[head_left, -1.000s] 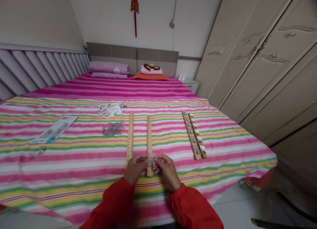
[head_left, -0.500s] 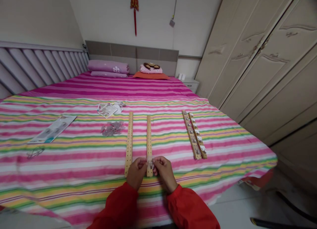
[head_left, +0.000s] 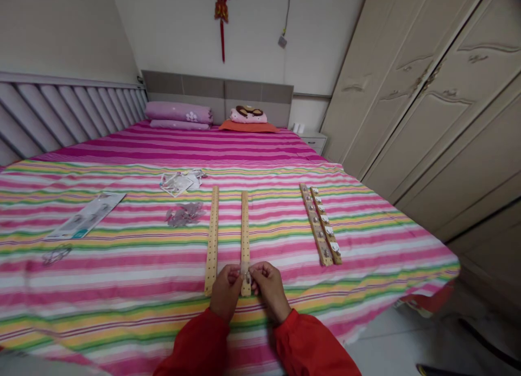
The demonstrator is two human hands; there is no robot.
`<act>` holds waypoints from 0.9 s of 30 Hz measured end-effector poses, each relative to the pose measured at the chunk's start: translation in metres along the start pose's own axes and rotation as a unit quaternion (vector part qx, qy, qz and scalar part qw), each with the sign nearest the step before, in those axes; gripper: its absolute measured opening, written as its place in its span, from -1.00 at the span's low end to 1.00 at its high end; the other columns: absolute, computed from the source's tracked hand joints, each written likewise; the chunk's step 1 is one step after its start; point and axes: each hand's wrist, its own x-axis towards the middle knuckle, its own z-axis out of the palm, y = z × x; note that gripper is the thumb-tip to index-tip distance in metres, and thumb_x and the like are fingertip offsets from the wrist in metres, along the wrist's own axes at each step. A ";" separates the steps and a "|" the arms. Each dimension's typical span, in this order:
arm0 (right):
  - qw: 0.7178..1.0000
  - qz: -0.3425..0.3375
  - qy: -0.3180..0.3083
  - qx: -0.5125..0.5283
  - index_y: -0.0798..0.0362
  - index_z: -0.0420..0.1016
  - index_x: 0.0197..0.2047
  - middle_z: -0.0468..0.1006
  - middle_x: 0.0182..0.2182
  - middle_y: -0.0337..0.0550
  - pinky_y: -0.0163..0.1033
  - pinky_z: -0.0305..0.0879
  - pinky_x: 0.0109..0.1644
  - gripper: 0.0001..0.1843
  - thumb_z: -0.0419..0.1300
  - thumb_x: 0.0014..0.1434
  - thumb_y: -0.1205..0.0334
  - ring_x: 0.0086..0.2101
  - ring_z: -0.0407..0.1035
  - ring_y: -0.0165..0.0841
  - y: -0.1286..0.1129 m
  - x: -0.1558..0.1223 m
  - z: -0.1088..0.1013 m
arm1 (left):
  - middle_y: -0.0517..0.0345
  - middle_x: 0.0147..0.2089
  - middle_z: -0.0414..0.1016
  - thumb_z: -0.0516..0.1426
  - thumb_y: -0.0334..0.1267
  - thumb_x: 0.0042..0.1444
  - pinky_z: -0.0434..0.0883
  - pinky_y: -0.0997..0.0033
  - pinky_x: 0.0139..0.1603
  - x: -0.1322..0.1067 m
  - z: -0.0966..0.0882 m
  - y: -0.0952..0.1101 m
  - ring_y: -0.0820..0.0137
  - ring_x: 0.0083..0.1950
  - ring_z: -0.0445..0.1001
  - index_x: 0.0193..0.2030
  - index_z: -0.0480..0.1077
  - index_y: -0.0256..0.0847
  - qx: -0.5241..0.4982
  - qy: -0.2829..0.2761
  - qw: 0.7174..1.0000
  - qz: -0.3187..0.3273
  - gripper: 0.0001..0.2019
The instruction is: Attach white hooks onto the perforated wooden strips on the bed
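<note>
Two bare wooden strips with rows of holes lie side by side on the striped bedspread (head_left: 122,267): a left strip (head_left: 212,235) and a right strip (head_left: 245,229). My left hand (head_left: 225,292) and my right hand (head_left: 266,289) meet at the near end of the right strip. Both pinch a small clear hook (head_left: 245,268) against that end. Red sleeves cover both my forearms. A heap of clear hooks (head_left: 184,213) sits left of the strips.
Two wooden strips fitted with hooks (head_left: 321,224) lie to the right. Opened packets (head_left: 179,180), a long card package (head_left: 85,216) and a clear bit (head_left: 55,254) lie to the left. Pillows (head_left: 179,114) sit at the headboard. A wardrobe (head_left: 431,94) stands right of the bed.
Both hands have lowered a little toward the near end of the right strip, holding the small hook between them. The view has shifted slightly.
</note>
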 end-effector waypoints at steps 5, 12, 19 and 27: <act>1.000 -0.010 0.002 -0.011 0.11 0.40 -0.52 0.34 -0.79 -0.38 -0.46 0.02 -0.74 -0.63 0.35 -0.14 -0.03 -0.78 0.14 -0.56 0.004 0.000 0.000 | 0.19 -0.49 0.40 0.25 -0.15 -0.28 0.38 0.37 -0.39 -0.001 0.003 -0.009 0.41 -0.48 0.40 -0.39 0.40 -0.26 0.005 0.019 1.000 -0.002 -0.71; 0.998 0.051 0.010 0.023 0.11 0.38 -0.56 0.40 -0.72 -0.30 -0.42 0.16 -0.72 -0.52 0.31 -0.15 -0.19 -0.73 0.26 -0.49 0.009 -0.013 -0.001 | 0.07 -0.42 0.50 0.27 0.11 -0.28 0.42 0.30 -0.25 0.004 0.000 -0.005 0.29 -0.32 0.50 -0.34 0.41 -0.29 -0.102 -0.062 0.990 -0.080 -0.51; 0.978 0.153 -0.051 0.129 0.18 0.45 -0.46 0.53 -0.60 -0.14 -0.39 0.29 -0.63 -0.56 0.37 -0.16 -0.06 -0.70 0.35 -0.46 0.005 -0.022 -0.003 | 0.18 -0.63 0.39 0.19 0.20 -0.20 0.30 0.44 -0.51 0.014 0.006 0.009 0.38 -0.53 0.41 -0.55 0.39 -0.27 -0.072 -0.112 0.981 -0.139 -0.53; 0.980 0.125 -0.061 0.141 0.18 0.44 -0.50 0.48 -0.68 -0.19 -0.42 0.24 -0.67 -0.59 0.39 -0.19 -0.03 -0.72 0.30 -0.48 0.011 -0.020 -0.003 | 0.23 -0.69 0.29 0.14 0.17 -0.12 0.19 0.47 -0.59 0.021 0.015 -0.002 0.43 -0.59 0.30 -0.67 0.30 -0.22 0.043 -0.089 0.991 -0.095 -0.54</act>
